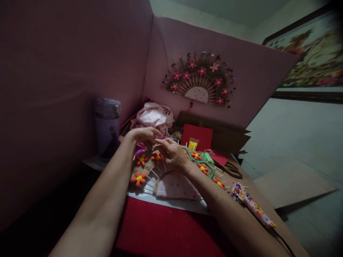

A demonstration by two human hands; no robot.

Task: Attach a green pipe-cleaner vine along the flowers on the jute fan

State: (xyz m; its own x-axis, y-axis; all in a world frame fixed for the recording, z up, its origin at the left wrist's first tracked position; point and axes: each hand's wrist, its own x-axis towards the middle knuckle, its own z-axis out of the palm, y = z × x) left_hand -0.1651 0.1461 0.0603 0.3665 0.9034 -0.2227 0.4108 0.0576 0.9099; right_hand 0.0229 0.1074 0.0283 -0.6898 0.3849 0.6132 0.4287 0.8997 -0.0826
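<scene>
My left hand (147,136) and my right hand (174,154) meet fingertip to fingertip above a half-round craft fan (150,167). The left fingers are curled together, and the right fingers are bent in toward them. Whatever they pinch is too small or hidden to make out. Below them, the fan has twine woven over sticks, a dotted cloth half-circle (177,186) and orange flowers (138,179) with yellow centres. A wavy green strip (211,171) runs along its right side. Beside my left hand lies something shiny and purple (139,149), partly covered.
A purple bottle (107,128) stands at left, near bundled pink cloth (154,116). Behind the fan are a red sheet (197,136), a yellow packet (193,144) and a green packet (207,157). A flower-patterned glue gun (253,205) with a cord lies right. A finished-looking fan (199,76) hangs on the pink panel.
</scene>
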